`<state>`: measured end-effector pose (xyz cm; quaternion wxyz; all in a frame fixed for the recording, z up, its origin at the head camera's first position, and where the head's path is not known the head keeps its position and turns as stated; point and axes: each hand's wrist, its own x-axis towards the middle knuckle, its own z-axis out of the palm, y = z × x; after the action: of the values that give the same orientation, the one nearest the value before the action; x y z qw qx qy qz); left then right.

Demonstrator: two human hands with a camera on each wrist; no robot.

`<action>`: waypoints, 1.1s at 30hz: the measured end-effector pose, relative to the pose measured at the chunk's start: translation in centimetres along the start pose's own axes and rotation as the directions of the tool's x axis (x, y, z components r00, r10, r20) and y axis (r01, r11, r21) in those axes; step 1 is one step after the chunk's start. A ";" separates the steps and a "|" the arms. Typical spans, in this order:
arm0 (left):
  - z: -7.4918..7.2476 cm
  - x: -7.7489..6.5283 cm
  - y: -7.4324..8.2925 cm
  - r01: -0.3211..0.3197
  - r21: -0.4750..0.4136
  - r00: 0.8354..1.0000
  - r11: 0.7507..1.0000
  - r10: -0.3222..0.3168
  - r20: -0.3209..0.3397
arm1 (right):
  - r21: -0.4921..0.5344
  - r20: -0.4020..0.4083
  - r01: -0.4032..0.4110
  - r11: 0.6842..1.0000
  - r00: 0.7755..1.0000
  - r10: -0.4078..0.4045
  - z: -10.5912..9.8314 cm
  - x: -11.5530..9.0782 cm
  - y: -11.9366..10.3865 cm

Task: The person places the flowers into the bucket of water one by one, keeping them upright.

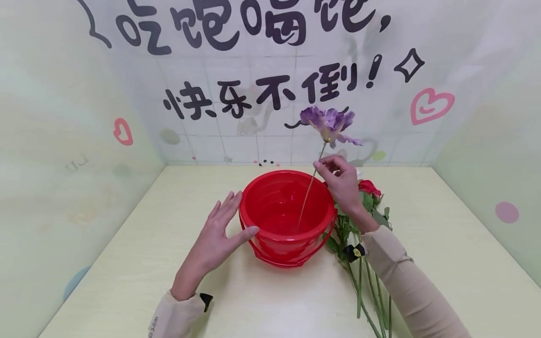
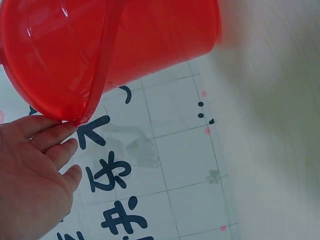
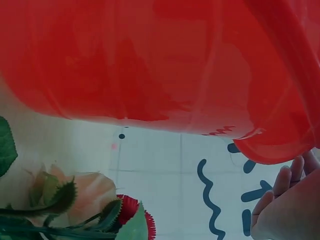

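Observation:
A red plastic bucket [image 1: 276, 248] stands upright on the table, its handle lowered along the near side. My left hand [image 1: 214, 245] rests at the bucket's left rim with fingers extended; in the left wrist view the fingertips touch the rim beside the handle joint. Above the far right rim, my right hand [image 1: 344, 187] pinches the thin stem of a purple artificial flower [image 1: 327, 123] between thumb and fingers. The stem slants down into the bucket, with the bloom above the hand. In the right wrist view, the bucket [image 3: 150, 65] covers much of the picture.
Right of the bucket, partly under my right forearm, lie several artificial flowers with long green stems [image 1: 359, 291]. Among them are a red rose [image 1: 370, 188] and a peach rose [image 3: 92, 197]. A printed backdrop [image 1: 236, 150] stands behind the pale table [image 1: 139, 263].

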<state>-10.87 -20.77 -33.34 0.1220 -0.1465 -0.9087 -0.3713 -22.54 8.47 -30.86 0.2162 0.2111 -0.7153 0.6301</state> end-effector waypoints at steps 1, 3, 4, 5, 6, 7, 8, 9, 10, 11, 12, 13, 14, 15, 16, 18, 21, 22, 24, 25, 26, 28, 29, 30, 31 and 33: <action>0.0 0.0 0.0 -0.001 -0.002 1.000 1.000 0.001 0.000 | -0.007 0.008 -0.005 1.000 1.000 0.005 0.1 -0.1 0.1; 0.0 0.0 0.0 -0.003 -0.003 1.000 1.000 0.003 0.000 | -0.028 0.025 -0.020 0.999 0.999 0.021 0.1 -0.2 0.2; 0.0 0.0 0.0 -0.002 -0.005 1.000 1.000 0.002 0.000 | -0.039 0.034 -0.031 0.999 0.999 0.032 0.2 -0.2 0.3; 0.0 0.0 0.0 -0.002 -0.006 1.000 1.000 0.003 0.001 | -0.046 0.043 -0.040 0.998 0.998 0.043 0.2 -0.3 0.3; 0.0 0.0 -0.1 -0.003 -0.007 1.000 1.000 0.003 0.001 | -0.054 0.051 -0.047 0.997 0.997 0.050 0.2 -0.3 0.4; 0.0 -0.1 -0.1 -0.002 -0.007 1.000 1.000 0.002 0.002 | -0.059 0.058 -0.054 0.997 0.997 0.057 0.2 -0.4 0.4; 0.0 -0.1 -0.1 -0.002 -0.008 1.000 1.000 0.002 0.003 | -0.062 0.063 -0.057 0.996 0.996 0.061 0.2 -0.4 0.4; 0.0 -0.1 -0.1 0.000 -0.008 1.000 1.000 0.000 0.003 | -0.064 0.069 -0.059 0.996 0.996 0.063 0.2 -0.4 0.5; 0.0 -0.1 -0.1 0.001 -0.009 1.000 1.000 -0.001 0.003 | -0.065 0.075 -0.061 0.996 0.995 0.066 0.2 -0.4 0.5; 0.0 -0.1 -0.1 0.001 -0.008 1.000 1.000 -0.001 0.003 | -0.067 0.080 -0.064 0.996 0.994 0.070 0.2 -0.4 0.5; 0.0 0.0 -0.1 0.002 -0.008 1.000 1.000 -0.002 0.003 | -0.070 0.085 -0.068 0.995 0.994 0.074 0.2 -0.4 0.5; 0.0 0.0 -0.1 0.003 -0.007 1.000 1.000 -0.003 0.003 | -0.075 0.090 -0.074 0.994 0.993 0.081 0.2 -0.3 0.6; 0.0 0.0 -0.1 0.004 -0.005 1.000 1.000 -0.004 0.003 | -0.079 0.097 -0.081 0.994 0.991 0.088 0.1 -0.3 0.6; 0.0 0.0 0.0 0.005 -0.003 1.000 1.000 -0.005 0.002 | -0.083 0.104 -0.088 0.993 0.990 0.097 0.1 -0.3 0.6; 0.0 0.0 0.0 0.005 -0.003 1.000 1.000 -0.005 0.002 | -0.088 0.110 -0.096 0.991 0.988 0.106 0.0 -0.3 0.6; 0.0 0.0 0.0 0.007 0.000 1.000 1.000 -0.007 0.001 | -0.101 0.127 -0.107 0.989 0.985 0.120 -0.1 -0.2 0.6; 0.0 0.0 0.0 0.006 0.001 1.000 1.000 -0.006 0.001 | -0.126 0.153 -0.118 0.985 0.979 0.137 -0.2 -0.2 0.4; 0.0 0.0 0.0 0.005 0.001 1.000 1.000 -0.005 0.001 | -0.139 0.162 -0.123 0.983 0.976 0.145 -0.3 -0.1 0.4; 0.0 0.0 -0.1 0.005 0.001 1.000 1.000 -0.005 0.002 | -0.166 0.178 -0.137 0.977 0.970 0.166 -0.3 -0.1 0.2; 0.0 0.0 -0.1 0.005 -0.001 1.000 1.000 -0.005 0.002 | -0.180 0.184 -0.145 0.973 0.967 0.178 -0.3 -0.1 0.2; 0.0 0.0 -0.1 0.005 -0.001 1.000 1.000 -0.005 0.003 | -0.197 0.190 -0.153 0.968 0.963 0.191 -0.4 -0.1 0.2; 0.0 0.0 -0.1 0.005 0.000 1.000 1.000 -0.005 0.002 | -0.225 0.201 -0.168 0.960 0.956 0.214 -0.4 0.0 0.1; 0.0 0.0 -0.1 0.004 0.001 1.000 1.000 -0.004 0.002 | -0.239 0.207 -0.171 0.956 0.953 0.222 -0.4 0.0 0.0; 0.0 0.0 -0.1 0.003 0.002 1.000 1.000 -0.003 0.001 | -0.251 0.211 -0.173 0.952 0.950 0.229 -0.5 0.1 0.0; 0.0 0.1 -0.1 0.002 0.004 1.000 1.000 -0.002 0.001 | -0.261 0.216 -0.174 0.949 0.948 0.233 -0.5 0.1 -0.1; 0.0 0.1 -0.1 -0.001 0.006 1.000 1.000 0.001 0.001 | -0.279 0.225 -0.169 0.945 0.945 0.236 -0.5 0.2 -0.1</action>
<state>-10.96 -20.80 -33.39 0.1223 -0.1464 -0.9099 -0.3684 -22.59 8.95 -30.58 0.0811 0.1856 -0.8305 0.5188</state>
